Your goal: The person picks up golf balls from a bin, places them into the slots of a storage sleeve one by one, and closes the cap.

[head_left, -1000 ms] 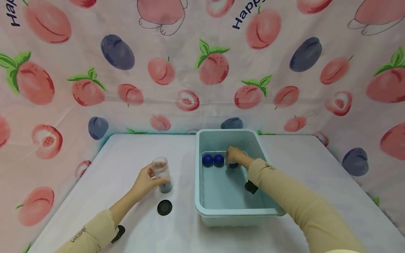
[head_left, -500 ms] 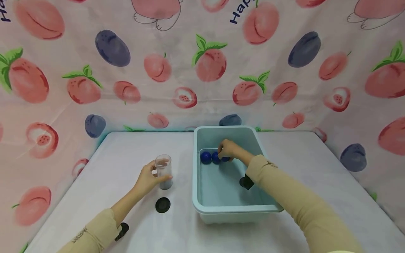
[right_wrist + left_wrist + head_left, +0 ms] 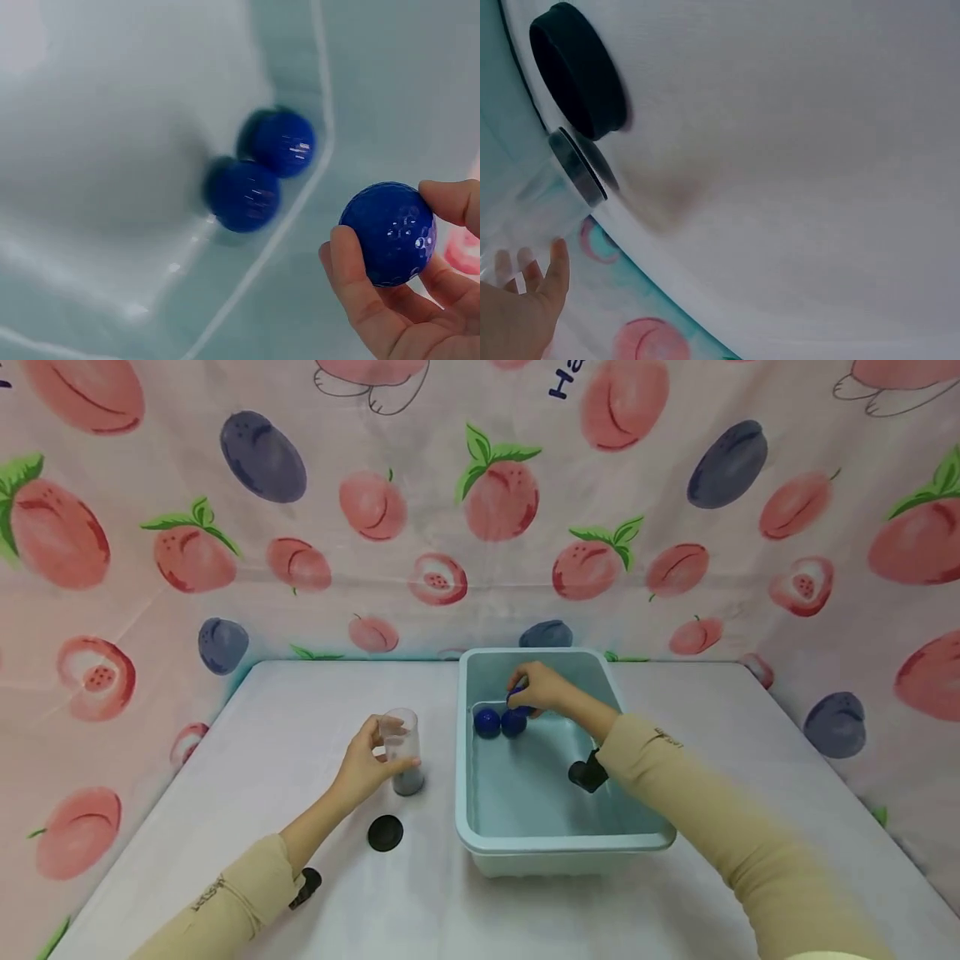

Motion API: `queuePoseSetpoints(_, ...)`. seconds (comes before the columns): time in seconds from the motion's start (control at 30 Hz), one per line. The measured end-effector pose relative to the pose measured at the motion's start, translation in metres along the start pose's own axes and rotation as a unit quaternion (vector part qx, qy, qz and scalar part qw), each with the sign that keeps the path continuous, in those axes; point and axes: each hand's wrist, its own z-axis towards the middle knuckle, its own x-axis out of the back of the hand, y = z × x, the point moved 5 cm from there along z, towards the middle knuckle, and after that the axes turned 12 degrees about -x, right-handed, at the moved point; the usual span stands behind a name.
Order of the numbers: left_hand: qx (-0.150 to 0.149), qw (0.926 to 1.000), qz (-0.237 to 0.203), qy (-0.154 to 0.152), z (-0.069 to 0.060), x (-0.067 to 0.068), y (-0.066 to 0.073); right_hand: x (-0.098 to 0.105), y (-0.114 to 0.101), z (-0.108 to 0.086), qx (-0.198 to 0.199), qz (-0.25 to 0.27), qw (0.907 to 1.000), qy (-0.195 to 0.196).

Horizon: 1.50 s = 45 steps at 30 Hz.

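Observation:
My right hand pinches a blue golf ball between thumb and fingers, raised inside the pale blue bin. Two more blue golf balls, one at the left and one beside it, touch each other on the bin floor near the back wall. To the left of the bin, my left hand grips a clear cylindrical container with a dark base. Its top faces up and no lid covers it. In the left wrist view only part of this container shows, with fingers along its side.
A round black lid lies on the white table in front of the container. Black wrist cameras sit under both sleeves. A fruit-patterned cloth stands behind the table.
My right hand has picked the third golf ball up off the bin floor, moving left and up with it. My left hand with the container has shifted a little to the right.

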Motion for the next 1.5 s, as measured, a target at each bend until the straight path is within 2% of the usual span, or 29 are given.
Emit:
queuePoseSetpoints(0.13, -0.004, 0.9999, -0.010, 0.002, 0.007, -0.003, 0.007, 0.012, -0.007, -0.007, 0.013, 0.029, 0.9995, 0.003)
queuePoseSetpoints(0.33, -0.007, 0.9989, -0.039, 0.027, 0.024, -0.005, 0.022, 0.023, -0.013, -0.016, 0.001, 0.095, 0.9954, 0.001)
queuePoseSetpoints(0.5, -0.014, 0.9969, -0.061, 0.048, 0.037, -0.006, 0.033, 0.027, -0.014, -0.018, -0.020, 0.160, 0.9869, -0.011)
queuePoseSetpoints(0.7, -0.021, 0.9958, -0.071, 0.055, 0.044, -0.005, 0.035, 0.025, -0.014, -0.018, -0.033, 0.233, 0.9711, -0.038)
queuePoseSetpoints(0.93, -0.039, 0.9951, -0.070, 0.057, 0.047, 0.001, 0.037, 0.028, -0.021, -0.021, -0.016, 0.299, 0.9521, -0.061)
queuePoseSetpoints(1.07, -0.046, 0.9959, -0.068, 0.039, 0.046, 0.004, 0.036, 0.026, -0.028, -0.022, -0.016, 0.327, 0.9419, -0.075)
queuePoseSetpoints(1.17, -0.039, 0.9973, -0.056, 0.027, 0.045, 0.005, 0.036, 0.023, -0.034, -0.023, -0.018, 0.346, 0.9342, -0.086)
queuePoseSetpoints(1.3, -0.030, 0.9987, -0.033, 0.023, 0.043, 0.004, 0.037, 0.018, -0.043, -0.026, -0.021, 0.356, 0.9286, -0.102)
queuePoseSetpoints(1.5, -0.025, 0.9994, -0.021, 0.015, 0.045, 0.000, 0.038, 0.014, -0.058, -0.031, -0.014, 0.359, 0.9255, -0.119)
